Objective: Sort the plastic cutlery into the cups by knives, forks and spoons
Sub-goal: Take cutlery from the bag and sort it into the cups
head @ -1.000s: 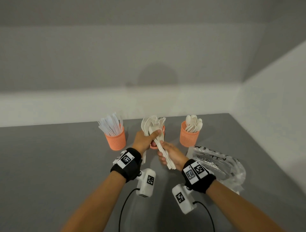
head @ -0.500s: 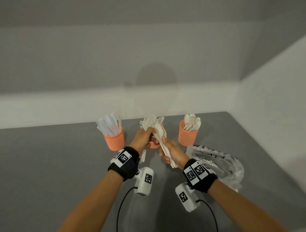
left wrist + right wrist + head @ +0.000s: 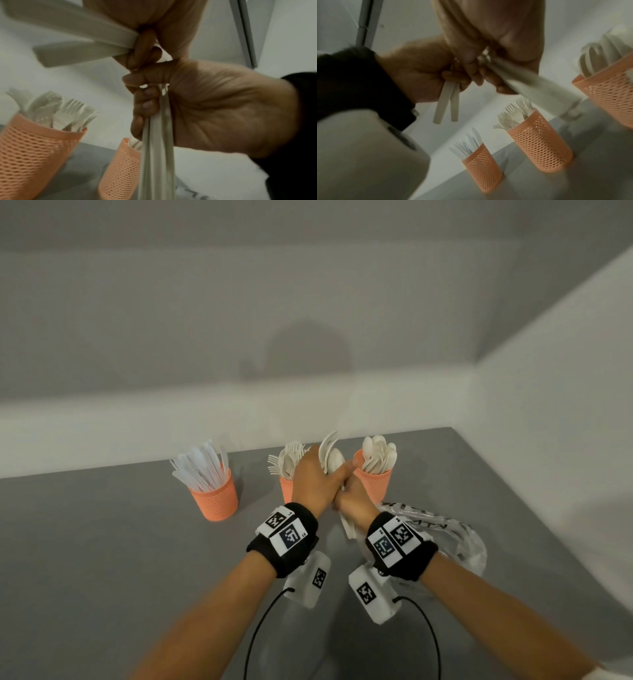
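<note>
Three orange mesh cups stand in a row on the grey table: knives cup (image 3: 214,498) (image 3: 482,166) at the left, forks cup (image 3: 285,491) (image 3: 541,147) in the middle, spoons cup (image 3: 375,486) (image 3: 612,100) at the right. Both hands meet just in front of the forks and spoons cups. My right hand (image 3: 356,499) (image 3: 214,108) grips a bundle of white cutlery handles (image 3: 157,155). My left hand (image 3: 313,479) (image 3: 426,71) grips two white pieces by their handles (image 3: 447,102). Spoon bowls (image 3: 330,457) stick up above the hands.
A crumpled clear plastic bag (image 3: 448,539) lies on the table (image 3: 102,542) right of my right wrist. White walls close the table at the back and at the right.
Both hands have shifted right, from in front of the forks cup towards the spoons cup. My left hand has closed in over the top of the bundle.
</note>
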A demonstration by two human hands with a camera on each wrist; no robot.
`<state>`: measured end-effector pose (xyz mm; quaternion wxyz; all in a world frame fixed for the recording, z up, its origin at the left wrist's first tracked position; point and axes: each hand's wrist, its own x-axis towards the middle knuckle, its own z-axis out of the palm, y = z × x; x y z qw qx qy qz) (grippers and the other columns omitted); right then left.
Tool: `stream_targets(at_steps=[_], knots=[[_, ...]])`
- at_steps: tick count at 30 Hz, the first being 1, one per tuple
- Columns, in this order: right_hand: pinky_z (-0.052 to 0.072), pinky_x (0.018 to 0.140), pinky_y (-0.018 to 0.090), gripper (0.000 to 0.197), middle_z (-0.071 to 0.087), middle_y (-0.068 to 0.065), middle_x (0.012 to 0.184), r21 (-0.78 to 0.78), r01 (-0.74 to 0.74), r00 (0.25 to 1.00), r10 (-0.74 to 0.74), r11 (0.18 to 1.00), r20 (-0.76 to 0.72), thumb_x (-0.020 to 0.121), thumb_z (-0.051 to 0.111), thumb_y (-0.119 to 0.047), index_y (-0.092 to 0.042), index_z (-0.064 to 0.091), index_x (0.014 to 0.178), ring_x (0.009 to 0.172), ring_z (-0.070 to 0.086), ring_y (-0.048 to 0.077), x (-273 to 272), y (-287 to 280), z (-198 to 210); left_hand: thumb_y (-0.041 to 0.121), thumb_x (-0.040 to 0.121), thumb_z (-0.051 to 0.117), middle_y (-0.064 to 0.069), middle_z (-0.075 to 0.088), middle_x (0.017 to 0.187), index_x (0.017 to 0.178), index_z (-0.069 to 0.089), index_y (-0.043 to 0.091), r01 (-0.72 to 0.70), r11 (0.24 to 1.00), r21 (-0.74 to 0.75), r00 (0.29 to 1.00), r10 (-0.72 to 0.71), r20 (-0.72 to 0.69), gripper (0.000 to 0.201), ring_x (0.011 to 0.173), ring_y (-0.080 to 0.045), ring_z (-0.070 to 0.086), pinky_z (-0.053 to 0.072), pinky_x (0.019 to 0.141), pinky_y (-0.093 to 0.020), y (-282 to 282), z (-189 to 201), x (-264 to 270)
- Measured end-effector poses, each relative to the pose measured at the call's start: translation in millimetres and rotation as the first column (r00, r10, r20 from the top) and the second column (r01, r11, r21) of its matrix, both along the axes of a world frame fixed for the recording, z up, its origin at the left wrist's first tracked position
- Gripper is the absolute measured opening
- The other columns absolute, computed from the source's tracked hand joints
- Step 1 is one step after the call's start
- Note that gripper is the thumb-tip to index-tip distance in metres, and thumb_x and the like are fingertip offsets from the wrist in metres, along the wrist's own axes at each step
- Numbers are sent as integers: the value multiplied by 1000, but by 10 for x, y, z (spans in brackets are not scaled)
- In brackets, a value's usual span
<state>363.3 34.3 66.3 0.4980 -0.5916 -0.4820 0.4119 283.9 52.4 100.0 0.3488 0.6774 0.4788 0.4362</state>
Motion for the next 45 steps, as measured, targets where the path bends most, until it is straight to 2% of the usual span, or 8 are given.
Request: stream_targets(at_steps=[4, 8, 17, 24, 31, 35, 38, 45], knots=[[40, 52, 22, 10, 58, -7, 55, -19, 182, 980, -183, 983, -77, 80, 67, -14, -11, 59, 76, 53, 52, 10, 276, 152, -89, 36, 84, 64, 2, 57, 66, 76, 57, 12, -37, 986, -164, 970, 75, 232, 26, 61, -12, 55, 45, 57, -17, 171, -15, 44], [37, 44, 20, 14, 46, -6, 44, -25, 380, 885, -371, 925, -280, 79, 65, -9, -8, 53, 86, 34, 40, 2, 688, 370, -7, 40, 97, 39, 7, 44, 32, 54, 46, 13, -144, 933, -329, 902, 260, 345, 51, 31, -3, 41, 35, 45, -21, 489, -142, -192], [50, 75, 33, 49, 54, -4, 37, 116, 471, 839, -404, 874, -364, 92, 54, -26, -16, 48, 44, 49, 56, 13, 1007, 982, 343, 47, 99, 21, -6, 62, 76, 65, 64, 12, -97, 994, -47, 983, 103, 149, 66, 70, -5, 51, 36, 68, -19, 1049, -5, -203], [48, 79, 41, 46, 68, -2, 54, 44, 361, 905, -338, 932, -257, 92, 54, -36, -15, 58, 51, 49, 58, 10, 987, 1134, 13, 57, 88, 23, -5, 72, 77, 61, 62, 38, -39, 990, 132, 999, 41, -14, 51, 77, -19, 65, 51, 81, -41, 1198, -358, -154], [52, 71, 41, 39, 64, -7, 50, 30, 343, 936, -339, 939, -91, 85, 60, -46, -23, 64, 55, 60, 59, 23, 1044, 1158, -131, 62, 89, 20, -3, 70, 89, 77, 68, 40, -65, 981, 184, 991, 85, -104, 55, 94, -27, 60, 41, 91, -57, 1314, -595, -141], [56, 75, 46, 56, 66, 4, 64, 71, 414, 902, -420, 907, 105, 61, 59, -79, -22, 60, 63, 74, 67, 29, 1167, 1284, -397, 65, 82, 13, -1, 59, 120, 100, 71, 32, -97, 983, 157, 957, 136, -258, 70, 123, -23, 44, 18, 110, -57, 1272, -592, -108], [43, 93, 37, 80, 69, 3, 81, 68, 410, 871, -412, 910, 267, 54, 44, -92, -20, 61, 84, 91, 63, 27, 1256, 1402, -613, 64, 81, 13, 2, 51, 130, 107, 67, 36, -98, 982, 162, 949, 141, -281, 67, 129, -18, 36, 11, 112, -55, 1237, -630, -119], [-2, 117, 47, 42, 60, -4, 116, -7, 425, 768, -356, 905, 532, 80, 59, -46, -11, 63, 104, 130, 38, 14, 1243, 1286, -474, 67, 89, 20, -7, 67, 107, 93, 66, 50, -147, 964, 222, 989, 145, 24, 49, 107, -29, 58, 40, 94, -57, 1336, -692, -137]])
